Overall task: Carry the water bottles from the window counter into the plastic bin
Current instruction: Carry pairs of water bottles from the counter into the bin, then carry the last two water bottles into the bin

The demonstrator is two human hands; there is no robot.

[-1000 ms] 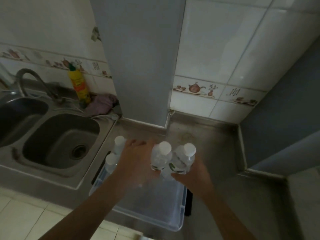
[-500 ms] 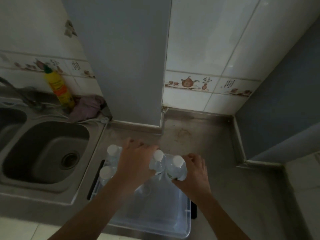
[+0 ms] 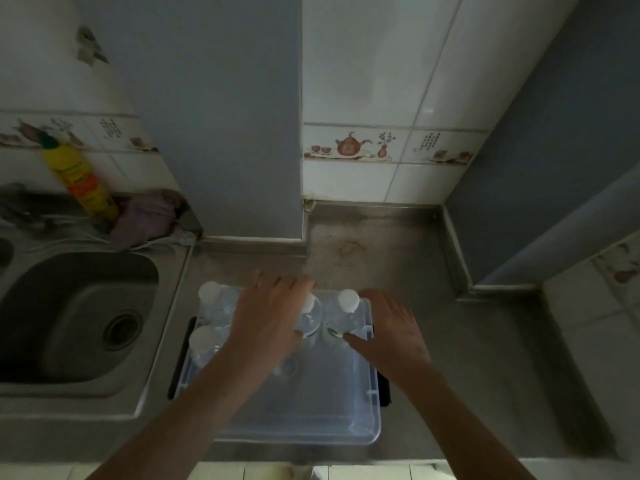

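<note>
Bottles, four, upright along bin from nine to twelve o'clock, packed tight for room. Left hand spread over one; right hand open, fingers loose beside another.

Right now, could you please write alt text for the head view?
Two bare hands, left and right, set upright white-capped water bottles into a clear plastic bin on a steel counter. A sink lies left, with a yellow bottle behind it.
</note>
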